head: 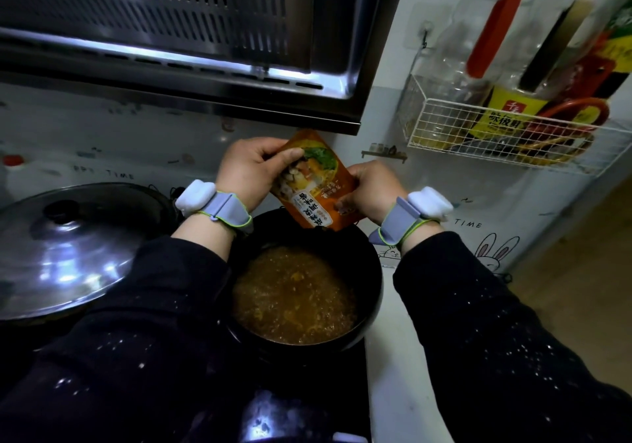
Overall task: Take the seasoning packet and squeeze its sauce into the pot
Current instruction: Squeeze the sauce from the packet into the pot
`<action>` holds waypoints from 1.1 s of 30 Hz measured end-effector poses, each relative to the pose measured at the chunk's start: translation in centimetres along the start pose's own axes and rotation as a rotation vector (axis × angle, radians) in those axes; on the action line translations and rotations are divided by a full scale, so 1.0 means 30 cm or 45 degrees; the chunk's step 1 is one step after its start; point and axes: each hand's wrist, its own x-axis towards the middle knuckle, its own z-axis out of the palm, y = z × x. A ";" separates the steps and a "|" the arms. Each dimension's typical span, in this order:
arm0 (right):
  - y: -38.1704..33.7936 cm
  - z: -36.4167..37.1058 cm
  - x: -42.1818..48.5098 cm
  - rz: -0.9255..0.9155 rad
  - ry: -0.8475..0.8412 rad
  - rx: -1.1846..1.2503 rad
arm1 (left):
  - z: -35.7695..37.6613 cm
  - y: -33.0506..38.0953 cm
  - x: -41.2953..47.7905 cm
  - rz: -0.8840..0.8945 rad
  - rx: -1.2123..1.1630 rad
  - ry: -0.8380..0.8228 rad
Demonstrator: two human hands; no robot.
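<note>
Hovering upside down over the far rim of the pot, the orange printed plastic seasoning packet [313, 182] is being held between both hands, its lower end pointing down toward the broth. The left hand [251, 168] is pinching the packet's upper left part, thumb lying across the printed front and the other fingers curled behind it. The right hand [371, 191] is gripping the packet's lower right edge, fingers wrapped closely around it. Whether sauce is coming out of the packet cannot be told. Just below, the round black pot [371, 271] is sitting on a black cooktop [349, 388], holding bubbling amber-brown broth [294, 299]. Both wrists are wearing grey straps with white pods, and dark speckled sleeves [143, 323] are covering the forearms. At the left, a domed steel lid with a black knob [68, 247] is resting on another pan. Farther off, a dark metal range hood [178, 32] is hanging above the stove. At the far right, a white wire rack [441, 124] on the wall is holding several bottles, among them one with a yellow label [502, 114]
</note>
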 end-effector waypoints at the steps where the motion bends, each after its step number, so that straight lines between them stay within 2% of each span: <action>1: -0.001 0.002 -0.002 0.011 -0.009 0.005 | 0.000 0.000 -0.003 -0.004 -0.025 0.005; 5: -0.005 -0.002 -0.011 0.054 0.042 0.137 | -0.014 0.005 -0.003 -0.055 -0.209 0.012; 8: -0.012 -0.014 -0.019 0.065 0.078 0.256 | -0.032 -0.008 -0.002 -0.121 -0.494 -0.030; 11: -0.022 -0.023 -0.027 0.064 0.095 0.342 | -0.051 -0.053 -0.023 -0.290 -0.651 -0.070; 15: -0.037 -0.017 -0.034 0.052 0.081 0.415 | -0.008 -0.078 -0.071 -0.472 -0.231 -0.290; 21: -0.048 -0.023 -0.049 0.028 0.108 0.336 | 0.008 -0.043 -0.058 -0.463 -0.004 -0.323; 25: -0.053 -0.023 -0.055 0.005 0.141 0.306 | 0.013 -0.031 -0.070 -0.489 0.052 -0.256; 29: -0.032 -0.025 -0.059 0.011 0.116 0.334 | 0.002 -0.027 -0.056 -0.502 0.254 -0.163; 33: -0.025 -0.016 -0.068 0.066 0.068 0.281 | 0.000 -0.027 -0.054 -0.544 0.304 -0.172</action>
